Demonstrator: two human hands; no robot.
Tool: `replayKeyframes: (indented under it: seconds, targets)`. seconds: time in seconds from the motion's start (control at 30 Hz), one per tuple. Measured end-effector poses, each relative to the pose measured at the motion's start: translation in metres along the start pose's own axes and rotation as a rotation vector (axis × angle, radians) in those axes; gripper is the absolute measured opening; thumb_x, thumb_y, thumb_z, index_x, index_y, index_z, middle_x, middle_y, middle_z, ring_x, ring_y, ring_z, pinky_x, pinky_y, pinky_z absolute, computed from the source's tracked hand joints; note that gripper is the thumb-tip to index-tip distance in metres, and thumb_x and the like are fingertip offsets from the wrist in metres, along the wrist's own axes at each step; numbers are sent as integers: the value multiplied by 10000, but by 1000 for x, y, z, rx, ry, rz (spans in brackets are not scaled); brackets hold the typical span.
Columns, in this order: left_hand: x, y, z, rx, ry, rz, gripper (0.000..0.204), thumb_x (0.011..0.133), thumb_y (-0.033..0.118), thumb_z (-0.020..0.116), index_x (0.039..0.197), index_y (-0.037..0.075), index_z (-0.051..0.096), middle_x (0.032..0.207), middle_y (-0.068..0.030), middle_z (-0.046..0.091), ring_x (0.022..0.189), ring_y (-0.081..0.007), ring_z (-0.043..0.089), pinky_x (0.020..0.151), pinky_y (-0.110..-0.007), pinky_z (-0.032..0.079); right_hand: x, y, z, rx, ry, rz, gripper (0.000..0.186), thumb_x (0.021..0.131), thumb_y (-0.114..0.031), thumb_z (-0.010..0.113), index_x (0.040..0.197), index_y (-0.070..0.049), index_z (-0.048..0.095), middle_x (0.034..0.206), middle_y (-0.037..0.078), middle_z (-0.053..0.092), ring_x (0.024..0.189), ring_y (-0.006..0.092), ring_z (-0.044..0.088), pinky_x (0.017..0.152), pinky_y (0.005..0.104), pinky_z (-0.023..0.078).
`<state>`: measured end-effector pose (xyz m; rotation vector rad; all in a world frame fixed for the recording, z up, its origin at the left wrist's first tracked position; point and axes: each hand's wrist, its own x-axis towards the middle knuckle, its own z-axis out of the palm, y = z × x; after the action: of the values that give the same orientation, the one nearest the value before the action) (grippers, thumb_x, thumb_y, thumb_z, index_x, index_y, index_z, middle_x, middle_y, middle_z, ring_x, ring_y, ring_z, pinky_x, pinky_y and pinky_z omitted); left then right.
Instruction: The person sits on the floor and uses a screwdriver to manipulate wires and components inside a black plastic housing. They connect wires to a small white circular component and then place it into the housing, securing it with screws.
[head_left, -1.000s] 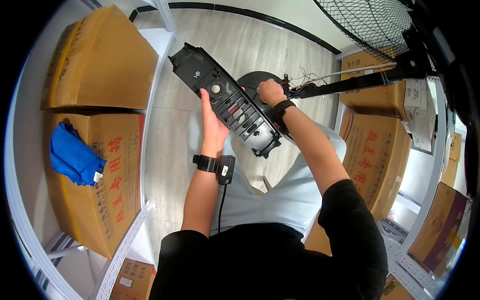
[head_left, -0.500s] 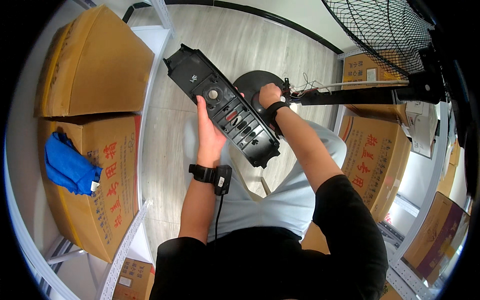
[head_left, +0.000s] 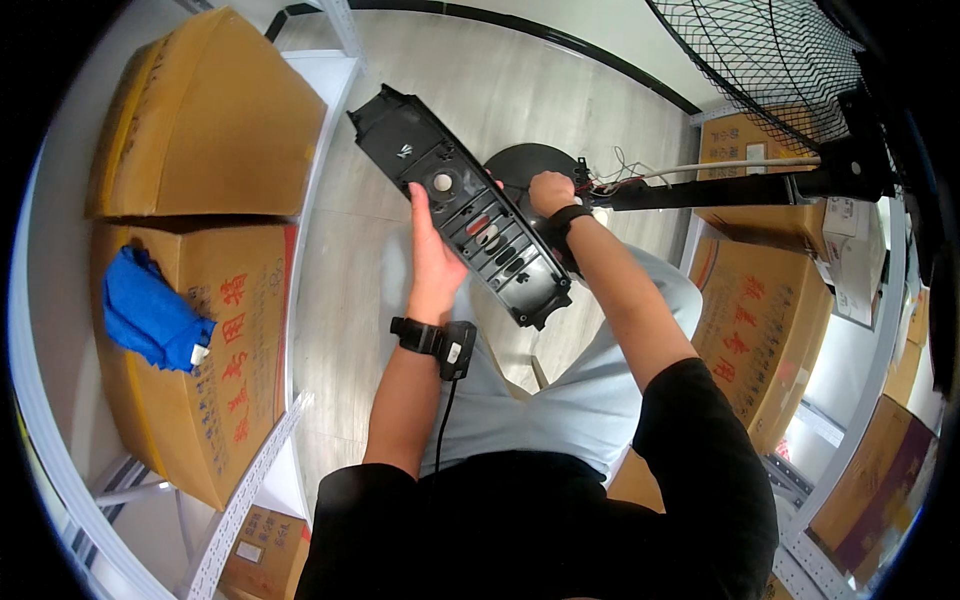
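Spanning a ribbed black panel [head_left: 463, 207], left fingers [head_left: 420, 205] pinch it, right fingers [head_left: 547, 188] unclear.

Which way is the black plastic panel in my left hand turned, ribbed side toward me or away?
Ribbed side toward you: the black plastic panel shows its crosswise ribs to the head camera.

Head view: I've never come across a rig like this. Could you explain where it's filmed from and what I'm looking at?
There's no robot: these are a person's bare hands, seen from above by a head-worn fisheye camera, so straight edges bend. The left hand holds a long black panel. The right hand is curled near a round black base; whether it grips anything is hidden. At left, a blue cloth lies on a cardboard box.
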<state>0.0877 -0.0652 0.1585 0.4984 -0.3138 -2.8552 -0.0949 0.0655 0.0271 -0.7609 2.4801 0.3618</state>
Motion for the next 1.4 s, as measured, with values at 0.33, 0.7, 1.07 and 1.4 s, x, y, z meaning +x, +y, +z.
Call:
replayKeyframes:
  seconds: [0.33, 0.7, 1.07, 1.4]
  targets:
    - [-9, -1, 1, 115, 94, 153, 784, 875, 733, 388, 1303, 86, 496, 1223, -111, 597, 1103, -282, 586, 962, -441, 467, -45, 8, -92, 945, 140, -69, 279, 735, -217, 743, 870, 9, 653, 656, 93, 640, 482, 137, 586, 454, 277, 462]
    - [-13, -5, -7, 127, 60, 94, 791, 859, 766, 365, 1290, 118, 510, 1176, -57, 611, 1052, -226, 592, 907, -403, 487, -178, -8, -149, 1513, 356, -335, 295, 819, -134, 744, 1065, -33, 616, 770, -7, 610, 551, 56, 528, 485, 210, 427]
    - [-13, -14, -6, 62, -88, 83, 719, 898, 714, 380, 1226, 96, 545, 1116, -59, 635, 987, -177, 615, 819, -326, 509, -219, -37, -126, 862, 954, -466, 293, 755, -27, 729, 1033, -57, 643, 975, 81, 688, 838, 176, 666, 743, 289, 523]
    - [-9, -14, -9, 8, -186, 2, 645, 945, 638, 388, 1200, 69, 555, 1043, -50, 648, 846, -137, 615, 711, -274, 508, -206, -29, -127, 1339, 385, -420, 271, 857, -103, 713, 1108, -47, 628, 865, -41, 609, 639, 28, 532, 537, 192, 439]
